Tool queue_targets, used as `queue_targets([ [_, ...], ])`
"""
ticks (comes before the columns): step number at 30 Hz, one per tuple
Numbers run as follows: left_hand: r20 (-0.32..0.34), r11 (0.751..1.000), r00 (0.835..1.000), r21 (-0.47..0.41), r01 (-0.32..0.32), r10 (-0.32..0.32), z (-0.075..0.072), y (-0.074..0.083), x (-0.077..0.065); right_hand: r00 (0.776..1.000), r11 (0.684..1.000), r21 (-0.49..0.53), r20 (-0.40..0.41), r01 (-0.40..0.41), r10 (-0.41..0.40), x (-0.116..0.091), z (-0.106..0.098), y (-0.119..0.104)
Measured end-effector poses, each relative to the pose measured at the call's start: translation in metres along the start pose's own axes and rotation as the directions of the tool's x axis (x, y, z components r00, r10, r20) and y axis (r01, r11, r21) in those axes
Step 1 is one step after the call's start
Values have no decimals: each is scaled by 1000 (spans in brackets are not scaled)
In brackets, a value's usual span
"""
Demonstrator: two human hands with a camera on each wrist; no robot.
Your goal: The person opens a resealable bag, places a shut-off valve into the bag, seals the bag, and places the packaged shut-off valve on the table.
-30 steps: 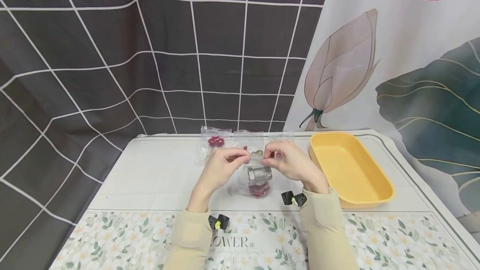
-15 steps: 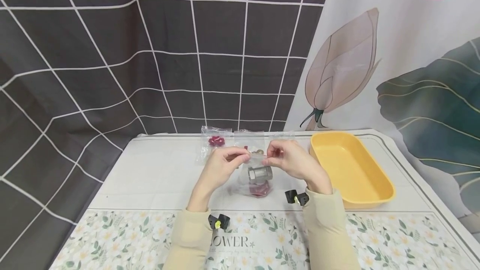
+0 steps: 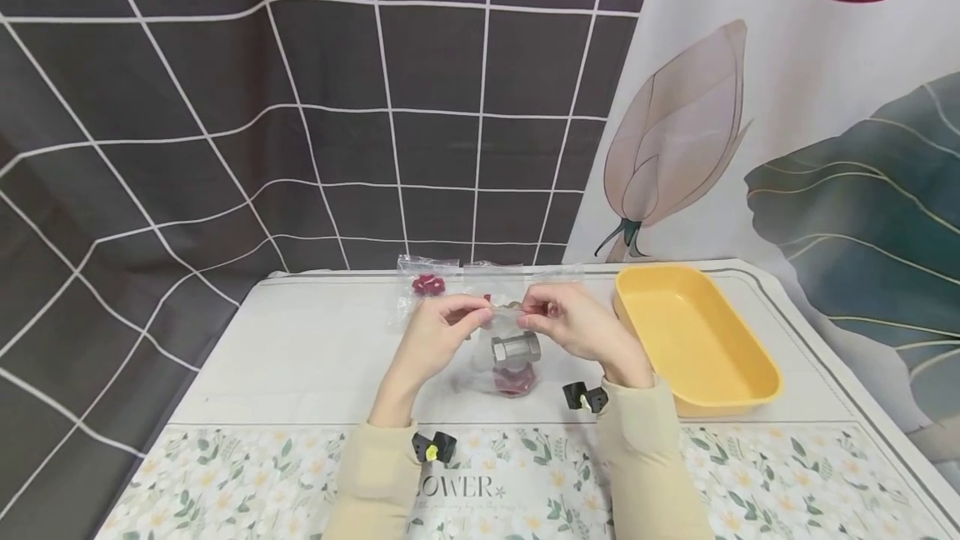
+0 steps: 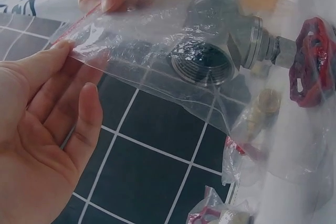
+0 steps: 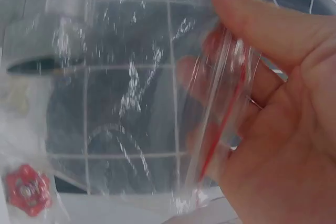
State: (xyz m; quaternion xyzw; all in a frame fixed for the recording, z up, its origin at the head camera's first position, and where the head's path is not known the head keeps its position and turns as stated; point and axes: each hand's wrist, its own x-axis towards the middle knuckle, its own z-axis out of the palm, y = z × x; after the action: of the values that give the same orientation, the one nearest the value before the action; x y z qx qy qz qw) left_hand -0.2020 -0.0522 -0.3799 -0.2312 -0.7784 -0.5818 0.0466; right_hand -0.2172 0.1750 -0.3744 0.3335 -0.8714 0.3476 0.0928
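Note:
A clear zip-lock bag (image 4: 126, 45) hangs upright above the table, its top edge stretched between both hands. Inside is a grey metal valve (image 3: 516, 348) with a threaded opening, and its dark red handwheel (image 4: 313, 61) lies at the bottom. My left hand (image 3: 437, 333) pinches the left end of the bag's mouth between thumb and fingers. At the other end, my right hand (image 3: 583, 325) pinches the same edge, close to the red zip strip (image 5: 226, 124). Whether the strip is sealed cannot be told.
Behind the hands lie more clear bags, one with a red handwheel (image 3: 428, 284) and one with brass-coloured parts (image 4: 268, 100). A yellow tray (image 3: 697, 340) stands at right. A floral mat (image 3: 262, 473) covers the table's front; a dark grid curtain (image 3: 337, 148) hangs behind.
My right hand shifts slightly outward, then back toward the left hand along the bag's edge. The left hand and the hanging valve stay nearly in place; the head view shifts slightly.

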Motion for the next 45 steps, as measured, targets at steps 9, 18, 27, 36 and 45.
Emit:
queue_targets([
  [9, -1, 1000, 1000, -32, 0, 0, 3, -26, 6, 998, 998, 7, 32, -61, 61, -4, -7, 1],
  [18, 13, 999, 999, -34, -29, 29, 1, -28, 7, 996, 995, 48, -7, -85, 86, -5, -6, 0],
  [27, 12, 999, 1000, -35, -20, 21, 1, -28, 8, 991, 990, 49, 19, -133, 132, -5, -6, 2],
  [36, 12, 999, 1000, -29, -24, 24, 1, -28, 7, 994, 994, 28, 19, -108, 108, -8, -6, 5],
  [45, 10, 999, 1000, -29, -26, 26, -1, -29, 6, 996, 995, 51, 11, -89, 89, -6, -4, 6],
])
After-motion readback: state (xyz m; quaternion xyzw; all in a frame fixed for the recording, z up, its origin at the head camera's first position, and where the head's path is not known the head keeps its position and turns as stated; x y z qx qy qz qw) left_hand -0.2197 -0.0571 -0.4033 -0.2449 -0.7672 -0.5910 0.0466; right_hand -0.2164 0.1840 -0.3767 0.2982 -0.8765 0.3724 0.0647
